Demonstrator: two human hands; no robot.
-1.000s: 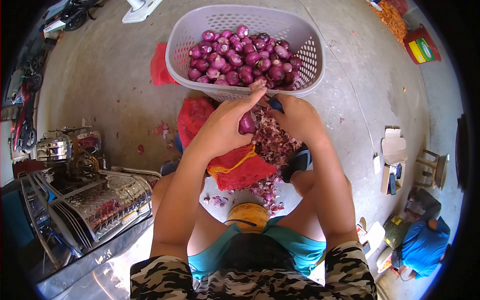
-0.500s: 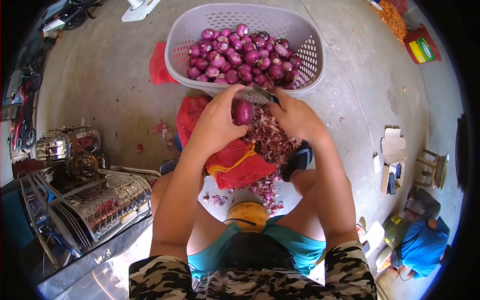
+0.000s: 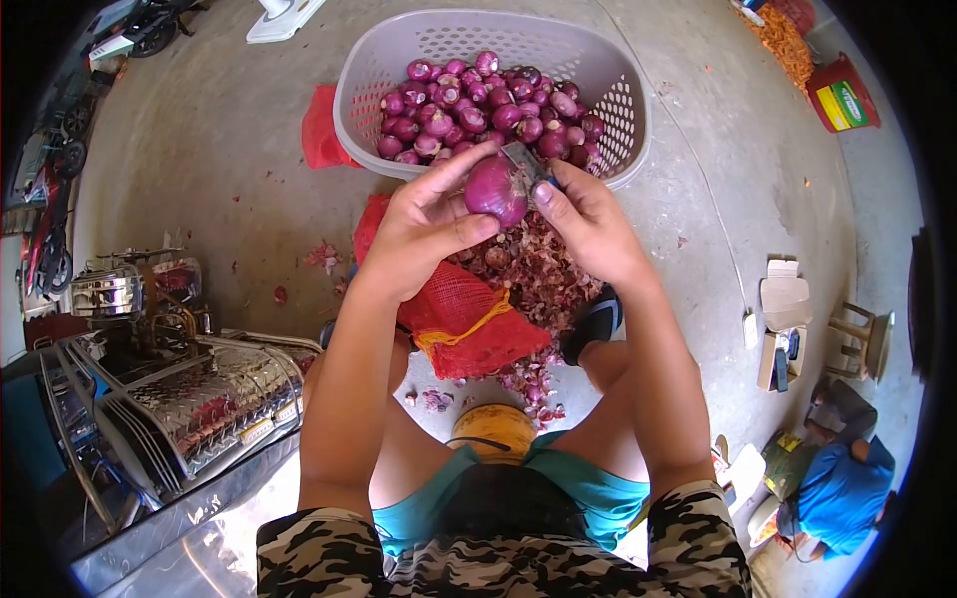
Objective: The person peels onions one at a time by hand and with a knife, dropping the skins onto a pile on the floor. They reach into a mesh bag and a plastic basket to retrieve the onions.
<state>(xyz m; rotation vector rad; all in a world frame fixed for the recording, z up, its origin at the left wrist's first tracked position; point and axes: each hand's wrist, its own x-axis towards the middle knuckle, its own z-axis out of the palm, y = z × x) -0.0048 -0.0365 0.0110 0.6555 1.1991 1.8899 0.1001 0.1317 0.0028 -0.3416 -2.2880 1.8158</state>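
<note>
A purple-red onion is gripped between the thumb and fingers of my left hand. My right hand is closed on a knife, its dark blade lying against the right end of the onion. The knife's handle is mostly hidden by my fingers. Just beyond both hands stands a grey perforated basket holding many peeled-looking onions. Below the hands lie a heap of dry onion skins and a red mesh bag with a yellow drawstring.
Another red mesh piece lies left of the basket. A shiny metal-framed vehicle part stands at the left. To the right are a cardboard box and a wooden stool. A person in a blue top is at lower right.
My left hand has turned the onion, exposing its end. The right hand has come down and left, bringing the knife blade onto the onion.
</note>
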